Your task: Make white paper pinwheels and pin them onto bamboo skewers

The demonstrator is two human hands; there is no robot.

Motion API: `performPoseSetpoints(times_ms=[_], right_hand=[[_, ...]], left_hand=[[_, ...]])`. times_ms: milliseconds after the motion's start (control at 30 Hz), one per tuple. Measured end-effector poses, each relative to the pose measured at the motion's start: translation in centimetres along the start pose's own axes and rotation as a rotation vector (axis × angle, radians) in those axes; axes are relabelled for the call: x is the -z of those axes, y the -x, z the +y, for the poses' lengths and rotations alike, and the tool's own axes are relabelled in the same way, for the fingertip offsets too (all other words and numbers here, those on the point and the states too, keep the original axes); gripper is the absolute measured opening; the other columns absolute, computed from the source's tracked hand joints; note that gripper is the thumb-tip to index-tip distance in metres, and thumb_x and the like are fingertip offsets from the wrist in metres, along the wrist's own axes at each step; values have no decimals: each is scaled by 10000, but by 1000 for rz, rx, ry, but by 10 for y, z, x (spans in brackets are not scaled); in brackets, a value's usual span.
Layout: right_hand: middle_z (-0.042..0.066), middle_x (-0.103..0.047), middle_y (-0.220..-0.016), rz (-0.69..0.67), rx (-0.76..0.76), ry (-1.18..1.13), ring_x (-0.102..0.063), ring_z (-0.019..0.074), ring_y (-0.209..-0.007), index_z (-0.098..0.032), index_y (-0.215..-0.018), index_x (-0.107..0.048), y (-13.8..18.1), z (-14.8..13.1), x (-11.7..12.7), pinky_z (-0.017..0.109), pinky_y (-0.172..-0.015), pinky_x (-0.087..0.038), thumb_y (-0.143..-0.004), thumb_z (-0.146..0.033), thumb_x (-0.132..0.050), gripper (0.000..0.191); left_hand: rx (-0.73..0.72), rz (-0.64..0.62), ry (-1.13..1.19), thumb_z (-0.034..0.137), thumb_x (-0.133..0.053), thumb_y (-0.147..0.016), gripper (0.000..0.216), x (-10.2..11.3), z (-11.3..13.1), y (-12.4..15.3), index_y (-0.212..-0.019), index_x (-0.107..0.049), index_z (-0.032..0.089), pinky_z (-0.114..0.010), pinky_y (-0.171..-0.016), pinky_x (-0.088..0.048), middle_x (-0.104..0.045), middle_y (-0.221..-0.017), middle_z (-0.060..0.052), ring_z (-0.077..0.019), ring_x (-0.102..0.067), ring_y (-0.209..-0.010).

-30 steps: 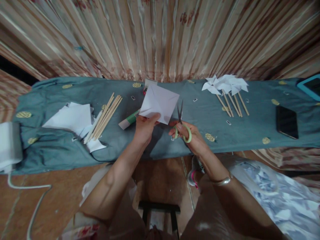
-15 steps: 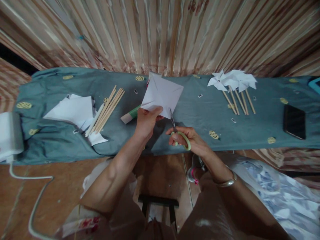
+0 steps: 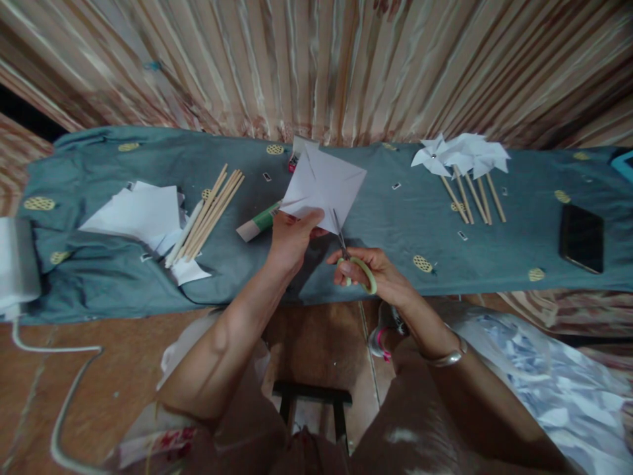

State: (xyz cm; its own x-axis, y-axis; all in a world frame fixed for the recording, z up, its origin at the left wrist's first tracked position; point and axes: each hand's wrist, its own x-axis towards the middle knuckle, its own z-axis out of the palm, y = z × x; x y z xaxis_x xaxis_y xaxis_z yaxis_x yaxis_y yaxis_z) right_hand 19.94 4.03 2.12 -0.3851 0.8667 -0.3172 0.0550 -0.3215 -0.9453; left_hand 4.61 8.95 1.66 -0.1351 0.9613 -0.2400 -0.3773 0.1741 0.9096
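Paper square (image 3: 331,175): being held above the green tablecloth (image 3: 390,231), creases running in from its corners.
Left hand (image 3: 293,237): pinching the paper's near edge, thumb lying on top.
Right hand (image 3: 368,267): grasping the scissors (image 3: 345,252) by their pale green loops.
Blades: pointing away from the person, overlapping the paper at its near corner; how far they are cutting in, cannot tell.
Left side: wooden sticks (image 3: 212,218) lying beside white sheets (image 3: 153,214).
Right side: finished-looking pinwheels (image 3: 459,158) overlapping, a dark phone (image 3: 582,239) lying farther right.

No text was readable; the black-and-white rectangular prints (image 3: 462,235) on the grey-green fabric cloth (image 3: 494,264) were too small.
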Motion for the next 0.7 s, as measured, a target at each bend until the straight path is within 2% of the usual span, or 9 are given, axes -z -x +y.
performPoseSetpoints(times_ms=[200, 367, 700], right_hand=[[-14, -628, -616, 5, -3, 2, -548, 94, -537, -183, -766, -683, 0, 1, 0, 223, -512, -425, -651, -625, -756, 463], [-8, -629, -615, -2, 5, 11, -547, 99, -540, -181, -758, -684, 0, -1, -1, 230, -516, -431, -662, -609, -758, 445], [-20, -631, -589, 22, -16, -17, -544, 86, -512, -185, -735, -682, 0, -3, -2, 210, -488, -426, -609, -639, -772, 480]], left_hand=[[-3, -26, 14, 228, -734, -639, 100, -1, -1, 1, -656, -637, 211, -261, -560, -553, -682, -712, -6, -156, -631, -661], [25, 9, 17, 209, -748, -636, 108, -2, 1, 2, -675, -647, 208, -272, -561, -538, -687, -737, -14, -181, -650, -705], [25, 11, 20, 219, -750, -622, 107, -2, 4, 3, -679, -659, 213, -245, -546, -535, -671, -718, -6, -162, -620, -672]])
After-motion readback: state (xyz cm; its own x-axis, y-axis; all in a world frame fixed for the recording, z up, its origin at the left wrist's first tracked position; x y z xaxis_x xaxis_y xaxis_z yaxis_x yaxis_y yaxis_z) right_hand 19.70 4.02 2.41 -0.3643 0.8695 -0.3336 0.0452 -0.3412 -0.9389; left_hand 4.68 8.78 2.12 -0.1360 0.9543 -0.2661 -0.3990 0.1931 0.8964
